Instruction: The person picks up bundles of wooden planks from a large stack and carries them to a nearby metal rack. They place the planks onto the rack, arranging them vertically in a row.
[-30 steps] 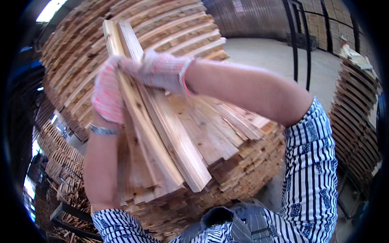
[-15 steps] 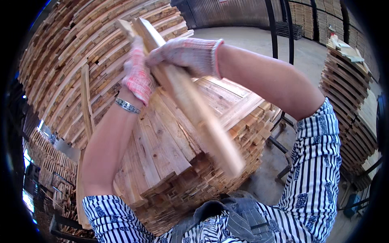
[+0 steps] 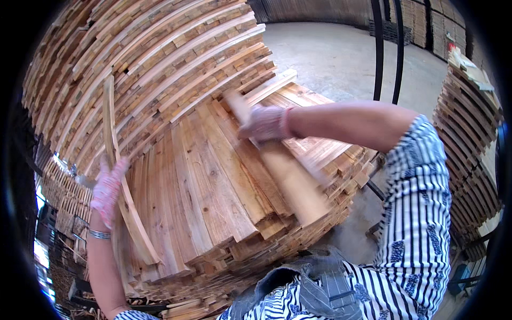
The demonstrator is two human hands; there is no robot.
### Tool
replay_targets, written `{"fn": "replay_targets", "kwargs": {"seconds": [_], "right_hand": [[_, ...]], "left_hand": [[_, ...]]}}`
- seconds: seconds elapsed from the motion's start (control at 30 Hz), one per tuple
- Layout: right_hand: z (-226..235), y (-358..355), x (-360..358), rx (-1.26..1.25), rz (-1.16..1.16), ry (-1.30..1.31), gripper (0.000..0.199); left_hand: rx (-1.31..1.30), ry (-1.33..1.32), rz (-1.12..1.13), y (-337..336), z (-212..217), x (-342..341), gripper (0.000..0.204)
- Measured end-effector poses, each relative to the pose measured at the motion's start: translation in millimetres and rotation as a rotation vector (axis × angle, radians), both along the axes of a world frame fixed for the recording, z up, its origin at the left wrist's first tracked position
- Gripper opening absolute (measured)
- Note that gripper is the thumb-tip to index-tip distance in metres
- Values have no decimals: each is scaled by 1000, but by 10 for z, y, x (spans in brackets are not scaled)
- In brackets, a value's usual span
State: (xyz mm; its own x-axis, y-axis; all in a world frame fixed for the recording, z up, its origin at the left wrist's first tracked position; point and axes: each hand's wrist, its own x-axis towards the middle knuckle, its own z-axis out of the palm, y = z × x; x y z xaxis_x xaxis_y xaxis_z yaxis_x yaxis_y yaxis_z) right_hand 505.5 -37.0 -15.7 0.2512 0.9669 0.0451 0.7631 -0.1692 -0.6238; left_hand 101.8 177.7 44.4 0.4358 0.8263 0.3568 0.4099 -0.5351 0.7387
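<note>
A blurred wooden board (image 3: 296, 184) slants over the right part of a stack of planks (image 3: 200, 184). My right hand (image 3: 265, 125), in a pale knitted glove, is closed round the board near its far end. At the left, a long narrow wooden strip (image 3: 130, 205) leans up across the stack's edge. My left hand (image 3: 109, 189), in a pink-and-white glove, is at the strip, which runs between thumb and fingers. Part of its grip is hidden. The planks on top lie side by side, their ends uneven toward me.
A tall layered stack of boards (image 3: 160, 69) rises behind and to the left. A crosswise batten (image 3: 272, 87) lies at the far right end of the planks. Black upright bars (image 3: 378, 53) and another layered stack (image 3: 464, 133) stand at the right, on a concrete floor (image 3: 314, 50).
My hands have come apart. The left has let go of the board and moved down left to the strip; the right has lowered the board toward the stack's right side.
</note>
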Motion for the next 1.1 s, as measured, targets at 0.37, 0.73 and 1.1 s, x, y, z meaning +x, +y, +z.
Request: {"fn": "replay_targets", "kwargs": {"seconds": [0.37, 0.73, 1.1], "right_hand": [[-35, 227, 1098, -79, 18, 175, 48], [-657, 337, 451, 288, -74, -76, 55], [-712, 354, 707, 506, 154, -375, 47]], "left_hand": [[43, 112, 374, -280, -121, 354, 90], [-267, -106, 372, -1706, 55, 167, 63], [-261, 595, 602, -1125, -482, -838, 74]]}}
